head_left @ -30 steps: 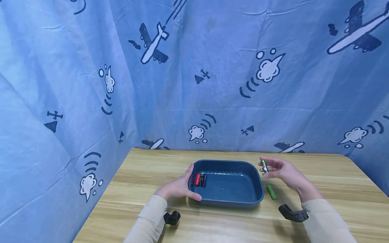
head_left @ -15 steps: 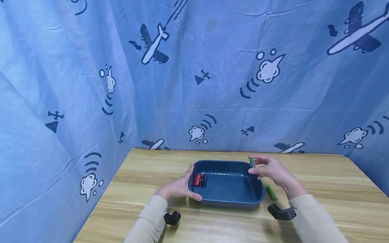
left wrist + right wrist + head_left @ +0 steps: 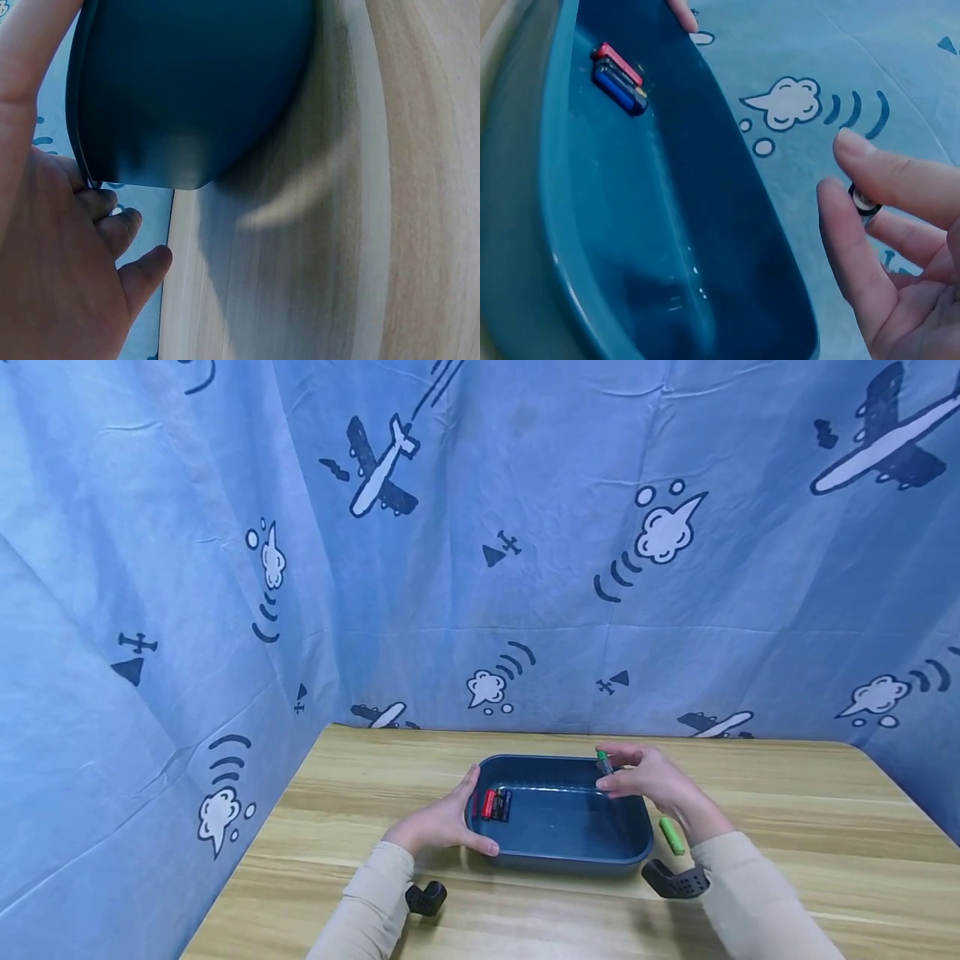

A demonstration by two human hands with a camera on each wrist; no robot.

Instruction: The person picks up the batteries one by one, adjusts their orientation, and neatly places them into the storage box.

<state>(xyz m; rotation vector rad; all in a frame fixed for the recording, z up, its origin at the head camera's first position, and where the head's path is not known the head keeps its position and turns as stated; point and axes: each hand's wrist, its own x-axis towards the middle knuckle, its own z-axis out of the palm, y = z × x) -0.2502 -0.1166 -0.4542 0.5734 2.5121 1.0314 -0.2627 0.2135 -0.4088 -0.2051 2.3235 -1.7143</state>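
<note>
In the head view my left hand [image 3: 441, 820] holds the left end of a dark blue plastic tray [image 3: 566, 863], its thumb on the front rim and fingers reaching the back corner. My right hand [image 3: 651, 779] pinches a green-topped battery [image 3: 604, 763] between thumb and fingers, over the tray's back right part. The right wrist view shows only the end of this battery [image 3: 865, 201]. Inside the tray, at its left end, a red battery [image 3: 488, 804] and dark batteries [image 3: 502, 806] lie side by side. A light green battery [image 3: 672, 836] lies on the table, right of the tray.
The wooden table [image 3: 555, 918] runs back to a blue curtain [image 3: 555, 568] printed with airplanes and clouds, which also hangs along the left side. Black wrist mounts [image 3: 425, 899] stick out below both forearms.
My right hand has moved left with the battery, from beside the tray to over its back right part. The left hand and tray have stayed in place.
</note>
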